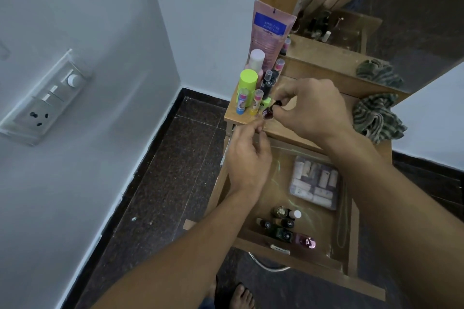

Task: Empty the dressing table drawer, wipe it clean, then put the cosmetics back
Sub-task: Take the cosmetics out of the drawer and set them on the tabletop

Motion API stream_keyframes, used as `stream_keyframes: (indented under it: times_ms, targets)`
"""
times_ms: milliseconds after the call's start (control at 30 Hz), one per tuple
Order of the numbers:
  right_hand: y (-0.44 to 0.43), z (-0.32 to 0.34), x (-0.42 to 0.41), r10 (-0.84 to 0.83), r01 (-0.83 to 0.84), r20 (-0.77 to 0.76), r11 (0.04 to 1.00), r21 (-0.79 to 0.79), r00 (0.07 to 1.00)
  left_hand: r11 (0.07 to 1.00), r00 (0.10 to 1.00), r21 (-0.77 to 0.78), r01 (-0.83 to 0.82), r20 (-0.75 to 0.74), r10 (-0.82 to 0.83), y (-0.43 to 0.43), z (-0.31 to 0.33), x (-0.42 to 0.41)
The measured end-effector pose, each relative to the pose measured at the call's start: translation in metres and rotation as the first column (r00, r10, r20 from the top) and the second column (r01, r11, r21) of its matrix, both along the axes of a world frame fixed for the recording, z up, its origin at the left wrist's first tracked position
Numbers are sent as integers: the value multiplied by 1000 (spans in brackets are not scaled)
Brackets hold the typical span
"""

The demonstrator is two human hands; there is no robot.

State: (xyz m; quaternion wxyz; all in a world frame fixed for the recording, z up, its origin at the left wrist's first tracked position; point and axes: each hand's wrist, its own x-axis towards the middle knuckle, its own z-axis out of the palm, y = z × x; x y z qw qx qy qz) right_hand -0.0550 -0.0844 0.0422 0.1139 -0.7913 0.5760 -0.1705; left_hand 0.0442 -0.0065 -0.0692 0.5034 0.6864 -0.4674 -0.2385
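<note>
Far left, on the pale wall, a switchboard with a socket and a round dial. Next to it, dark speckled floor running into the corner.

Then the wooden surface, crowded at its left end with upright cosmetics: a pink tube at the back, a white-capped bottle, a green-capped bottle, and two lip balm sticks near the front edge.

Just right of those, over the front edge of the surface, a small dark nail polish bottle, tilted. Pinched at its black cap between thumb and forefinger of the right hand, grip pressed tight on it. Beneath the bottle, the left hand, fingers loosely curled, tips just under the glass. Touching or apart, impossible to tell, so that grip unclear.

Below both hands, the drawer, pulled open. Inside, a clear box of pale rolls toward the back, a cluster of small bottles at the front left, and a pink bottle just beside them.

Farther right, a striped cloth bunched on the surface beside the mirror.
</note>
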Motion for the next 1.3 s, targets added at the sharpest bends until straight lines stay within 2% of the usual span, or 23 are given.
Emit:
stream_keyframes:
  times_ms: [133, 333, 667, 867, 967, 1033, 1200, 1300]
  targets:
    - [-12, -6, 7, 19, -18, -55, 1000, 22, 998, 1000, 1000, 10, 23, 16, -23, -6, -2, -1]
    - [-19, -14, 9, 22, -21, -59, 999, 26, 998, 1000, 1000, 11, 9, 29, -9, -12, -6, -1]
    - [-22, -22, 9, -3, 4, -20, 999, 47, 1000, 1000, 999, 11, 9, 41, -9, -14, -10, 1]
    - [2, -18, -17, -91, 89, 87, 996, 25, 992, 1000, 999, 7, 16, 42, -16, -9, -10, 2]
    - [34, -30, -43, -143, 134, 95, 986, 103, 985, 999, 997, 42, 31, 74, -35, 6, -10, -1]
    - [56, -43, -59, -133, 121, 48, 973, 196, 990, 993, 988, 66, 95, 114, -102, 18, -12, -6]
    - [93, -70, -85, 11, 76, -190, 895, 440, 982, 937, 940, 203, 285, 132, -314, 39, -15, -20]
    - [106, -75, -92, 74, 53, -229, 864, 501, 971, 874, 894, 306, 377, 128, -430, 47, -16, -26]
